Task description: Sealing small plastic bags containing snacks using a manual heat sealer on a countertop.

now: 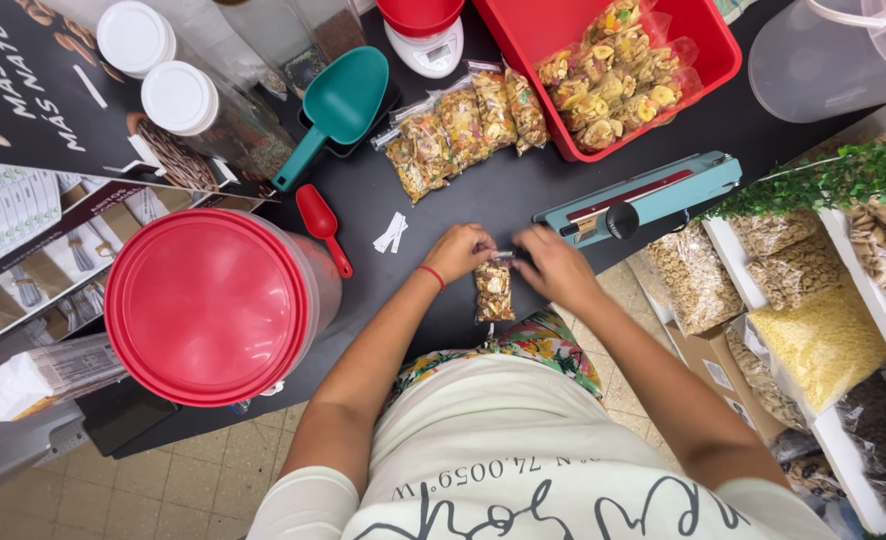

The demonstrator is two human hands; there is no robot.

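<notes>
A small clear bag of mixed snack (pixel 494 292) lies on the black counter (pixel 463 200) close to its front edge. My left hand (pixel 458 250), a red band on its wrist, pinches the bag's top from the left. My right hand (pixel 555 265) grips the same top edge from the right. A teal heat sealer (pixel 643 197) with a black knob sits just beyond my right hand. Farther back lie a row of filled snack bags (pixel 463 128) and a red bin (pixel 613 70) with several more.
A big tub with a red lid (pixel 208 305) stands at the left. A small red scoop (pixel 320 225), a teal scoop (pixel 338 105), white paper slips (pixel 391 232) and a white scale (pixel 428 45) lie behind. Shelves of bagged goods (pixel 813 320) fill the right.
</notes>
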